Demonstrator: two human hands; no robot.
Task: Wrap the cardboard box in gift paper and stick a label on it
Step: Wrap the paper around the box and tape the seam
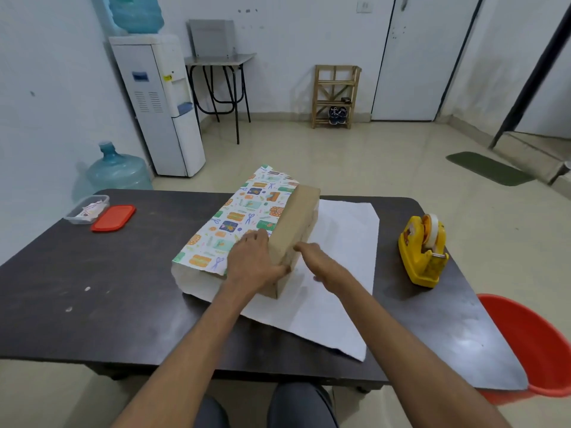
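Seen from the head, the cardboard box (296,223) lies mid-tabletop (92,288) on the gift paper (241,217). The paper's printed flap is raised against the box's left face and hides it, while its white underside spreads to the right. The left hand (253,264) presses the flap flat, fingers spread, covering the near corner. The right hand (323,264) touches the right face with extended fingers, the tips hard to make out. The box top is bare brown.

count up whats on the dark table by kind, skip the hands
cardboard box: 1
gift paper sheet: 1
yellow tape dispenser: 1
clear plastic container: 1
red lid: 1
Total: 5
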